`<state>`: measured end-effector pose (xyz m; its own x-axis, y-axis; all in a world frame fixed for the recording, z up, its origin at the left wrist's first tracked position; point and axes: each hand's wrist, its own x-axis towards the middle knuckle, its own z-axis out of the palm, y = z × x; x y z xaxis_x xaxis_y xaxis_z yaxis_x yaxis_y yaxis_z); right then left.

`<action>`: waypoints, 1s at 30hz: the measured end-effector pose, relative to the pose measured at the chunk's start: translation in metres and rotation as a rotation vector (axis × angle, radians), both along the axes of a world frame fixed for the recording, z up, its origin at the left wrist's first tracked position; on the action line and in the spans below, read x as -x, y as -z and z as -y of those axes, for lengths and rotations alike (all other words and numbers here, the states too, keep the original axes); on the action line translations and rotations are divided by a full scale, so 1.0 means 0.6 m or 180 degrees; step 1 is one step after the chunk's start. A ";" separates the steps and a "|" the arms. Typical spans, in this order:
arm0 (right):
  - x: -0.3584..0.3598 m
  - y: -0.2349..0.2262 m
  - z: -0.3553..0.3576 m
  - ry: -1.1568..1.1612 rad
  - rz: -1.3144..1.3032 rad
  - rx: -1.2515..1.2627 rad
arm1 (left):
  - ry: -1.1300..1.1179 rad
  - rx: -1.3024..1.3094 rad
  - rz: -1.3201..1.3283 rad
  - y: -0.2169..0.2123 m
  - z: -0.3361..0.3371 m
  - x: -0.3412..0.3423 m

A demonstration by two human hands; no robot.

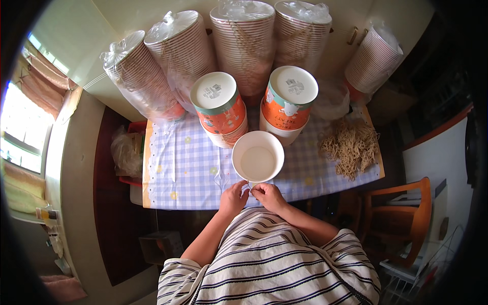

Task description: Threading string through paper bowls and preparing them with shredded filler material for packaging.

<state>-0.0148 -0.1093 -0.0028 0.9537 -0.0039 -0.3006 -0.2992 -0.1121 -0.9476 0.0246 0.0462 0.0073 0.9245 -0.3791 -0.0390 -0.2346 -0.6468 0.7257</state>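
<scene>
A white paper bucket (258, 156) stands mouth up near the table's front edge, and its inside is bare. At its near rim, my left hand (234, 197) and my right hand (268, 196) are close together with fingertips pinched. Between them runs a thin piece of string, partly hidden by the fingers, which both hands grip. Behind the bucket, two short stacks of upside-down orange and teal paper buckets stand side by side, the left stack (222, 114) and the right stack (287, 109).
Tall bagged bucket stacks (243, 48) line the table's back, with another bagged stack (373, 58) at far right. A heap of tan strings (351, 147) lies on the right of the blue checked tablecloth (178, 152). A wooden chair (419, 218) stands at the right; a red bin (133, 127) at left.
</scene>
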 end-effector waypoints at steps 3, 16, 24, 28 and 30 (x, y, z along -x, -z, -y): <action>0.000 -0.002 -0.003 0.0096 0.0468 0.0369 | -0.0147 0.0393 0.0258 0.022 0.001 0.001; -0.018 0.013 -0.011 0.0408 0.1606 0.1428 | -0.1173 0.2492 -0.2106 0.027 0.009 0.006; -0.025 0.059 -0.008 0.0054 0.0244 -0.0811 | -0.1460 0.2984 -0.3084 0.002 0.009 0.008; -0.020 0.037 -0.008 -0.0098 0.0199 -0.0920 | -0.1517 0.2766 -0.2839 0.008 0.006 0.009; -0.017 0.034 -0.008 -0.0079 0.0228 -0.1027 | -0.1563 0.2620 -0.2734 0.007 0.008 0.009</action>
